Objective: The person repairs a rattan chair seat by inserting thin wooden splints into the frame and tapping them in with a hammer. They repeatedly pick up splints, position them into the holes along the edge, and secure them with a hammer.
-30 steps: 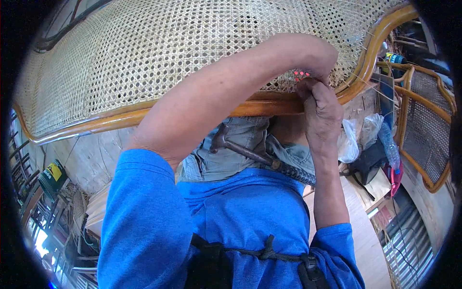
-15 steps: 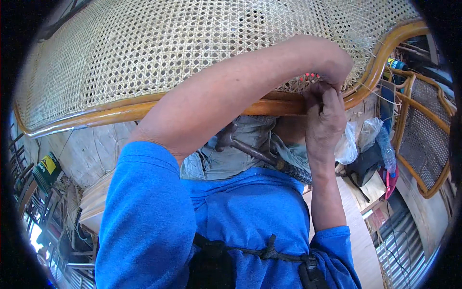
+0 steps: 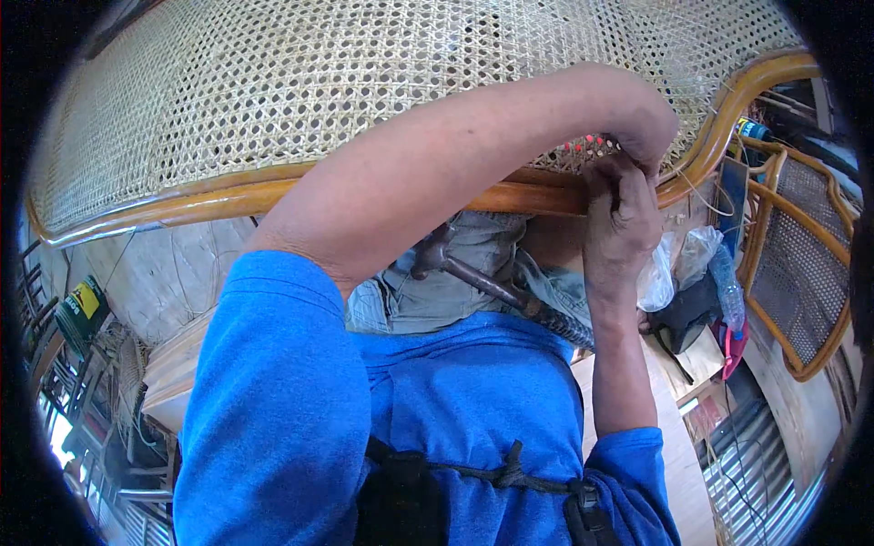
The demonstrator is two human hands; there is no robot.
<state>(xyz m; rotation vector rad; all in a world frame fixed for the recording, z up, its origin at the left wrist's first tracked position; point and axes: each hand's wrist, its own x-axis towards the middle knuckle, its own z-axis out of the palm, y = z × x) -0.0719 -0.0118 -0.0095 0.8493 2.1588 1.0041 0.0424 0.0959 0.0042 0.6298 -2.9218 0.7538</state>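
A pale woven cane panel [image 3: 300, 100] fills the upper view, bordered by a glossy brown curved frame [image 3: 191, 205]. My left forearm reaches across the panel to the right, and my left hand [image 3: 654, 138] bends down at the frame's inner edge; its fingers are mostly hidden. Just below, my right hand [image 3: 624, 214] comes up over the rail with fingers curled together in a pinch, meeting the left. What they grip is too small and covered to make out. A thin cane strand [image 3: 701, 193] loops out right of the hands. On my lap lies a hammer [image 3: 487, 287].
At right stands another brown-framed cane piece [image 3: 801, 264]. Near it are a clear plastic bottle [image 3: 728, 287], plastic bags [image 3: 657, 278] and a black bag [image 3: 683, 318]. A green and yellow can [image 3: 82, 314] sits at far left, with stacked wood pieces [image 3: 177, 369] closer.
Both hands have shifted very slightly right, still together at the frame's edge. The view has moved a little; the grip looks much the same.
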